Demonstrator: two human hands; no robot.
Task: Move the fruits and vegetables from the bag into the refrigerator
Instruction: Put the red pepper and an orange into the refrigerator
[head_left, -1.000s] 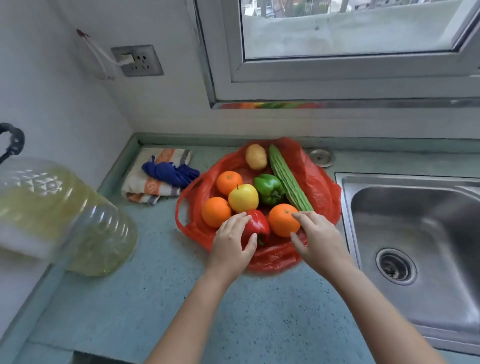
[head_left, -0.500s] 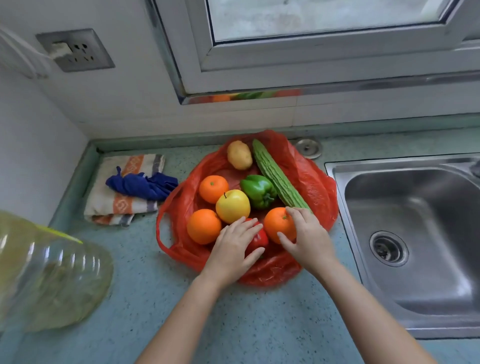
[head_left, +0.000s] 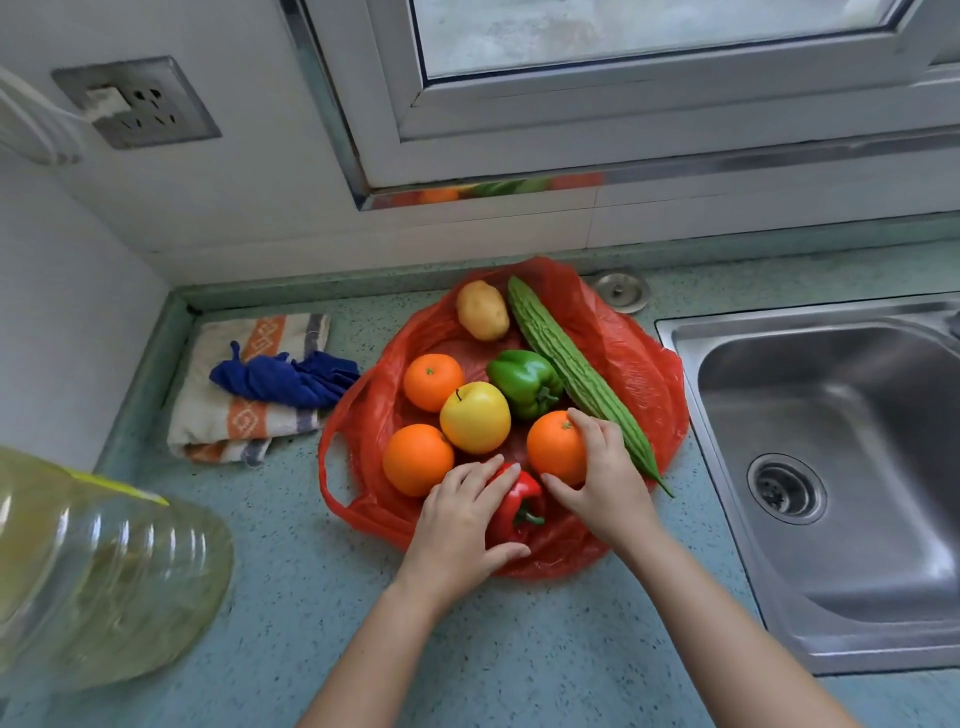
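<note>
A red plastic bag lies spread open on the counter. In it lie a potato, a bitter gourd, a green pepper, a yellow apple and three oranges. My left hand grips the red pepper at the bag's near edge, fingers over its top and thumb under it. My right hand curls round the nearest orange, fingers on its right side and thumb at its front. The other oranges lie to the left.
A steel sink is set into the counter to the right. A folded towel with a blue cloth on it lies left of the bag. A large clear oil bottle stands at near left. A wall socket is above.
Both hands have closed in on the produce: the left now wraps the red pepper, the right has curled round the orange. The view has shifted left and down.
</note>
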